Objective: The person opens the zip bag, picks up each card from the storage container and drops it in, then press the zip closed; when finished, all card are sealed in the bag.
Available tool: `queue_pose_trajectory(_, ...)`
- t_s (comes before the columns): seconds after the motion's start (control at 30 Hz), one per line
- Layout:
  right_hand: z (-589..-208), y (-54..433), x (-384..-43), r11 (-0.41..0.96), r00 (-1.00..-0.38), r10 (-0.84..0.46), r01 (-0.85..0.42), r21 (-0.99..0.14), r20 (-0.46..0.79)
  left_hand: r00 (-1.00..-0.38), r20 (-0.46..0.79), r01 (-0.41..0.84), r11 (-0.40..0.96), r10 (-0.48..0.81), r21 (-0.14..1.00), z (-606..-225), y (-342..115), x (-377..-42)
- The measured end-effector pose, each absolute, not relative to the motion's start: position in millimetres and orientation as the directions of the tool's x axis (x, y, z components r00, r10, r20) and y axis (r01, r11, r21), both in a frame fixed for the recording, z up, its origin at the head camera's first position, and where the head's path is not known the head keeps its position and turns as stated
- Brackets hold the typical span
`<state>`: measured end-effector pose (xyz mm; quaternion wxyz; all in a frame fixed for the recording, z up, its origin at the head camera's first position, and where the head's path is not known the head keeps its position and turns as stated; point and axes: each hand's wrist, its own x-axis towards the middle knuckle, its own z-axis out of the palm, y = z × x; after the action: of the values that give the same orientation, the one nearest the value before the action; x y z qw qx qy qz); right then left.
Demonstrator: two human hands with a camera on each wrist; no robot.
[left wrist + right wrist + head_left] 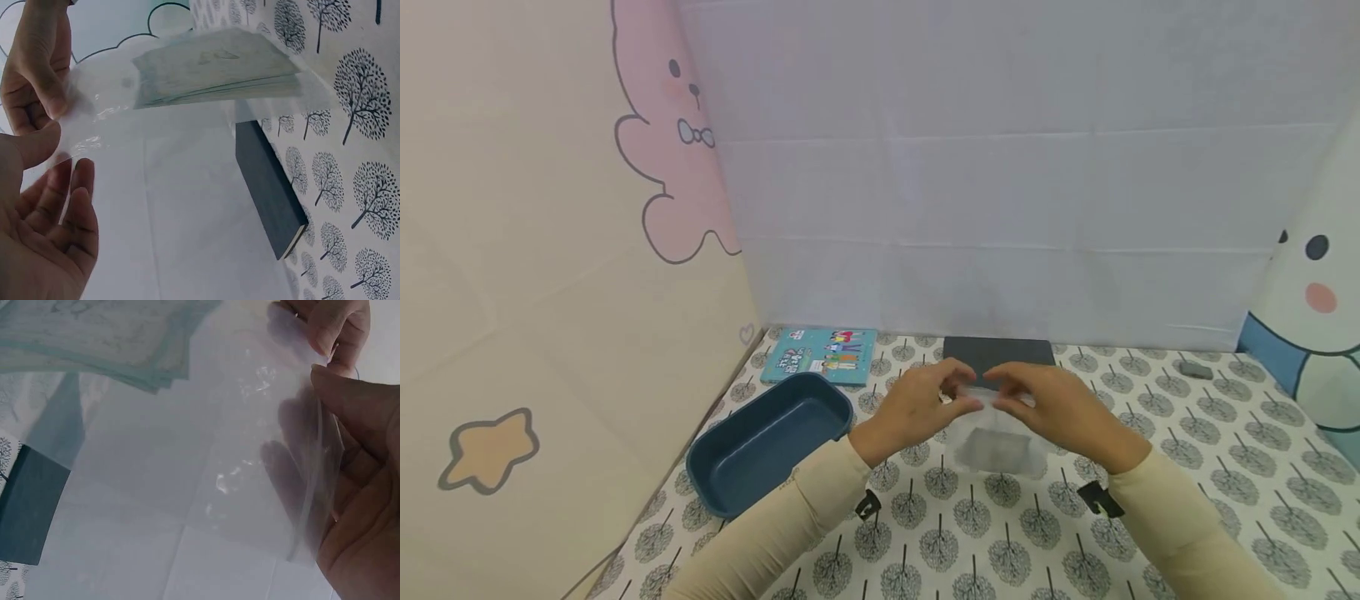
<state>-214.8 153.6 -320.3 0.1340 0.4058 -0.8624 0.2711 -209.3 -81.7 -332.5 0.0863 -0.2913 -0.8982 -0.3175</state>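
Observation:
A clear plastic zip bag (997,446) hangs upright over the table, with a stack of thin pale green sheets (212,65) lying in its lower part. What is on the sheets is too blurred to read. Both hands meet at the bag's top edge. My left hand (923,406) pinches that edge between thumb and fingers. Close beside it, my right hand (1060,406) pinches the same edge, its fingers showing through the plastic in the right wrist view. Whether the zip strip (306,487) is closed, I cannot tell.
Behind the bag lies a dark hardcover book (996,354). A blue deep tray (715,492) stands at the left, near a light-blue illustrated book (820,357). At the far right is a small grey block (1195,369). The tree-print tablecloth (940,546) ends at white curtains.

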Motion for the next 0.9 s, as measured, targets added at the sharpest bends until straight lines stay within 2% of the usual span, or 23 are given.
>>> queue_pose_trajectory(0.1,-316.7,149.6,-216.3,0.514,-0.591,-0.64,-0.804,-0.297,0.491,-0.845,0.303,0.532,0.644,0.44,0.55,-330.3,-82.0,-209.9)
queue_pose_trajectory(0.23,-316.7,143.3,-216.9,0.51,-0.528,-0.65,-0.836,-0.201,0.547,-0.843,0.332,0.537,0.683,0.423,0.495,-326.9,-82.8,-209.4)
queue_pose_trajectory(0.4,-319.3,130.9,-220.5,0.481,-0.332,-0.648,-0.876,0.031,0.685,-0.813,0.422,0.566,0.718,0.402,0.405,-322.5,-80.8,-205.1)
queue_pose_trajectory(0.5,-320.3,123.5,-221.6,0.485,-0.261,-0.619,-0.869,0.1,0.741,-0.792,0.463,0.574,0.743,0.398,0.344,-321.2,-78.8,-203.6)
queue_pose_trajectory(0.63,-320.3,115.9,-220.9,0.504,-0.235,-0.589,-0.854,0.124,0.773,-0.782,0.48,0.566,0.776,0.398,0.279,-319.3,-77.4,-202.2)
queue_pose_trajectory(0.9,-322.3,110.1,-218.7,0.544,-0.249,-0.559,-0.83,0.123,0.791,-0.745,0.51,0.581,0.794,0.43,0.179,-320.8,-78.0,-199.4)
